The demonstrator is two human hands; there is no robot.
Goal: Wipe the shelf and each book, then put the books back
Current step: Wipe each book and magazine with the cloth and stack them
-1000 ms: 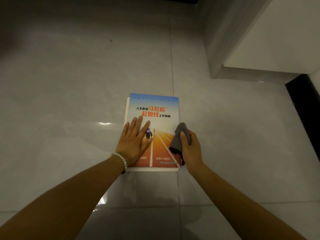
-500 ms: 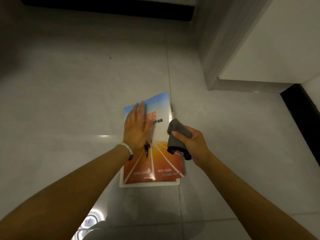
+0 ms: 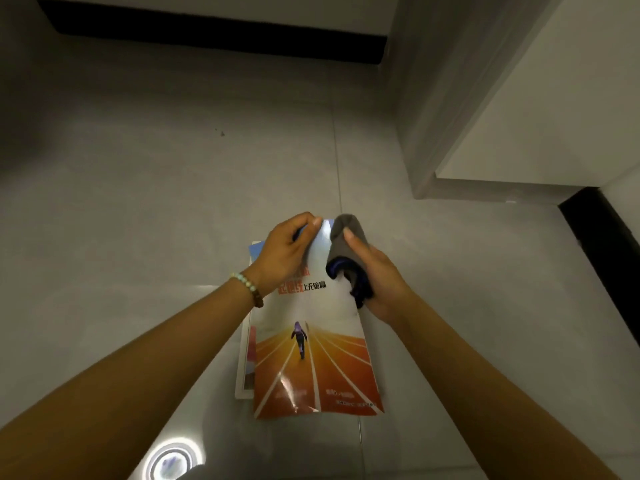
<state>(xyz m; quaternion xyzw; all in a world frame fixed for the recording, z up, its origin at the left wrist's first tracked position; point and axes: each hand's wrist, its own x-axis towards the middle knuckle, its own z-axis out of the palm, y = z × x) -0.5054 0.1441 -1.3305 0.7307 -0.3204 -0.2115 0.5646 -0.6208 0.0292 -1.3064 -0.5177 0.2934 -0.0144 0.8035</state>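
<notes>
Book (image 3: 311,358) gripped by left hand (image 3: 287,252), cloth (image 3: 346,247) in right hand (image 3: 379,282).

The book (image 3: 313,344) cover carries the black characters 上无输赢, below the left hand's (image 3: 287,252) fingers and between the two wrists. Orange characters just left of them sit partly under that hand and cannot be read. Small white print by the cover's bottom edge, well away from the fingers, is too small to read.

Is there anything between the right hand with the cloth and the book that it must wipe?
Nothing visible. The right hand holds the grey cloth at the upper right edge of the book. The left hand grips the top edge just left of the cloth, not between them.
</notes>
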